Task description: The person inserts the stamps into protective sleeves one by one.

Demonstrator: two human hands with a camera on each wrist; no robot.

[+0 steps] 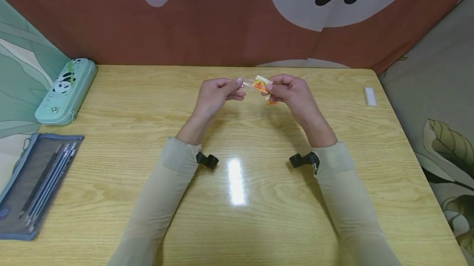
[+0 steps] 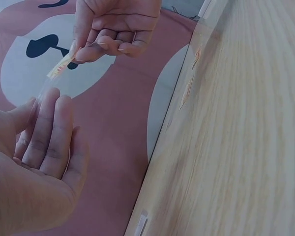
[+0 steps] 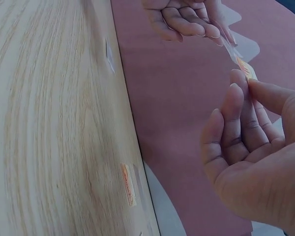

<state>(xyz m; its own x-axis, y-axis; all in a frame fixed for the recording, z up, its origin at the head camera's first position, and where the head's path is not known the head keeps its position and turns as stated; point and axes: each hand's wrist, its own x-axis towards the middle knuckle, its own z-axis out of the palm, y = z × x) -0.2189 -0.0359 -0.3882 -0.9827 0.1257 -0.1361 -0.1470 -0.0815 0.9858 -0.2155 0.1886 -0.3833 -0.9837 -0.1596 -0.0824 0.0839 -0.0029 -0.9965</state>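
Both hands are raised over the far part of the table, a thin clear plastic wrapper (image 1: 249,85) with an orange and yellow label (image 1: 261,83) stretched between them. My left hand (image 1: 221,92) pinches the clear end between thumb and fingers. The labelled end is pinched by my right hand (image 1: 290,92). Below the right hand, another orange and yellow labelled piece (image 3: 129,184) lies on the table. A small white piece (image 3: 109,56) also lies there, nearer the left hand; its kind cannot be made out.
On the wooden table (image 1: 259,229), a white block (image 1: 369,96) like an eraser lies far right. A green panda pencil case (image 1: 64,93) stands at the far left, with a blue mesh pouch (image 1: 37,183) of pencils before it. A patterned cloth (image 1: 237,31) hangs behind the table.
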